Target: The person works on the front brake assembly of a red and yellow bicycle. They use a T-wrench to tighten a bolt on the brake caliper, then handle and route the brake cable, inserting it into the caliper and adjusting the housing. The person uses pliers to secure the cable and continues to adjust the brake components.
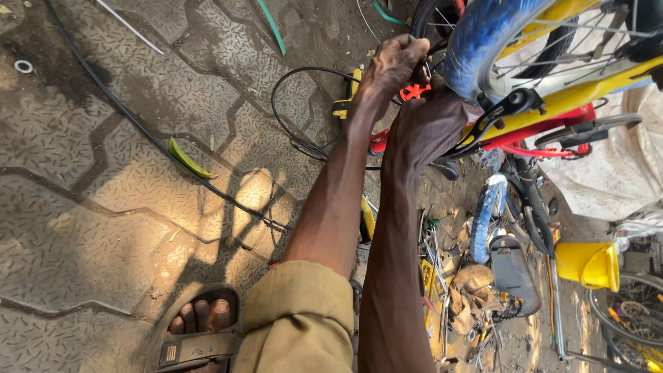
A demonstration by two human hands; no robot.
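1. Your sandalled foot (200, 324) sits at the bottom edge on patterned paving (103, 207), with a black cable (138, 128) running diagonally across it.
2. Your left hand (395, 61) is curled tight around an orange part (414, 91) by the wheel.
3. Your right hand (429, 124) is just below it, can't tell its fingers.
4. The blue tyre (483, 34) is up top, its curve rising to the right; tools litter the ground (449, 276) below.

The tyre (476, 34) looks like matt blue rubber beside a glossy yellow painted metal frame (587, 90). Below the frame, a smooth glossy yellow plastic jug (587, 264) and crumpled cloth rag (473, 283). Left of the frame, rough textured pavers (103, 173); the sleeve (300, 321) is matt khaki cloth.
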